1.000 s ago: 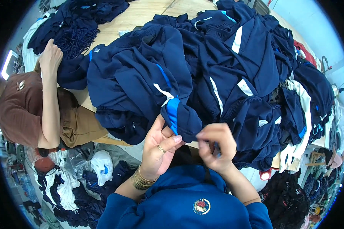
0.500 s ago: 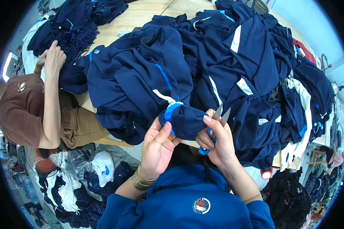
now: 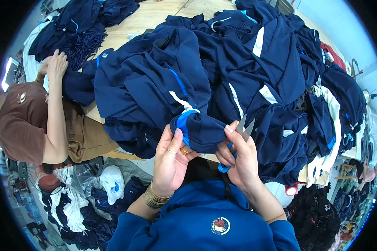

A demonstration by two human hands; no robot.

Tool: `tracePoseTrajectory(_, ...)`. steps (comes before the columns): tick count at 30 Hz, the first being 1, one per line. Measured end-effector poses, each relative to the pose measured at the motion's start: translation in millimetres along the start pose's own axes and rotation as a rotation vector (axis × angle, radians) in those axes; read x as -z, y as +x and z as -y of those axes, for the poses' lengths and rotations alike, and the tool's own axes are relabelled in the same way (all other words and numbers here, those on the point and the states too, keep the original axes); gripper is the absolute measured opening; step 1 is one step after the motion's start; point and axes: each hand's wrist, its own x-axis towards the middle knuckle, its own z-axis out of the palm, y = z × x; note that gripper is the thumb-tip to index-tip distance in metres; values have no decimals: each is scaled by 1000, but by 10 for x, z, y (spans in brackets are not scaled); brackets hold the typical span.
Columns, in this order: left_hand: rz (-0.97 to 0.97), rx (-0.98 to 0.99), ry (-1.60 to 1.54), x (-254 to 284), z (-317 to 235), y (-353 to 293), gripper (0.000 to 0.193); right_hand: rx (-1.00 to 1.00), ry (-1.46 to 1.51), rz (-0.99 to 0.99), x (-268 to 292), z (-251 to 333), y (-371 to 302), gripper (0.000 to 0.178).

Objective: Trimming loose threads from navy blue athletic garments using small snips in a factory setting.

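Note:
Between my two hands a hemmed end of a navy garment [image 3: 205, 133] is stretched out, with a bright blue and white stripe along it. My left hand [image 3: 169, 161] pinches the striped side of the hem, thumb on top. Thumb and forefinger of my right hand [image 3: 242, 157] grip the opposite edge. That same hand also keeps a pair of blue-handled scissors [image 3: 246, 129], blades slightly apart and pointing away from me. The rest of the garment runs into the navy pile [image 3: 151, 83] just beyond my hands.
Navy garments with white stripes [image 3: 276, 62] heap across the wooden table [image 3: 144, 14]. At the left a co-worker in a brown top [image 3: 23, 121] has both hands near more navy clothing. A fan [image 3: 49, 178] and a white plastic bag [image 3: 112, 184] are below the table's left side.
The held hem has been drawn wider and flatter, showing more of the blue stripe. My left hand has shifted slightly left. The co-worker's fingers have curled in.

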Motion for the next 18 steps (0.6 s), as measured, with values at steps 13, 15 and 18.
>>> tracePoseTrajectory(13,-25,-157,68,-124,77,-36,39,59,-34,-33,-73,-72,-31,14)
tracePoseTrajectory(15,-8,-101,20,-106,45,-50,39,46,21,-25,-94,-21,-32,14)
tracePoseTrajectory(18,-9,33,-86,-41,63,-48,34,9,113,-23,-97,-6,-14,14)
